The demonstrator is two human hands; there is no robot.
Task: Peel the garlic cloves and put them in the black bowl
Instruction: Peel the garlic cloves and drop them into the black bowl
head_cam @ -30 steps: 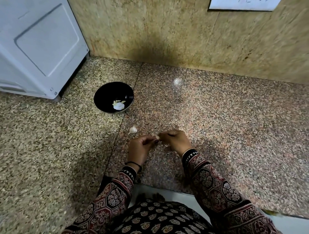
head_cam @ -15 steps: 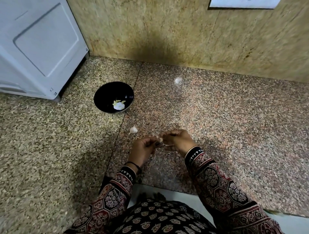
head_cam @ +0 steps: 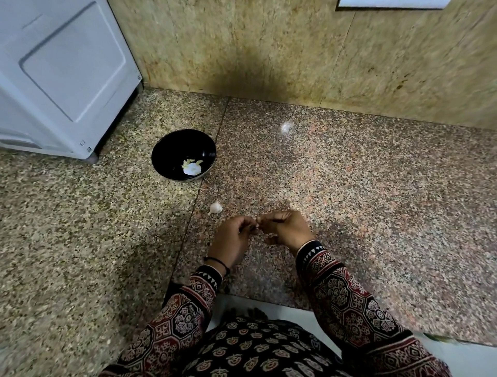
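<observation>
Underneath, a speckled pink-and-grey granite table [head_cam: 349, 201] meets a beige stone wall [head_cam: 269, 53], with one white appliance [head_cam: 67, 80] at left. One round black bowl [head_cam: 172, 150] holds pale peeled garlic [head_cam: 192, 168]. One unpeeled white clove [head_cam: 216, 208] lies nearby. The left hand [head_cam: 231, 236] and right hand [head_cam: 285, 228] pinch one small clove [head_cam: 257, 225] between them.

Clove [head_cam: 257, 224], pinched between my left hand [head_cam: 232, 238] and right hand [head_cam: 285, 228]: almost all hidden by my fingertips [head_cam: 266, 219]; skin on or off, cannot tell.
Pale pieces [head_cam: 192, 168] in black bowl [head_cam: 172, 145]: too small to tell cloves from skins.
White appliance [head_cam: 61, 67]: cut off by left and top edges.
White panel [head_cam: 392, 3] on wall [head_cam: 269, 48]: cut off by top edge.
</observation>
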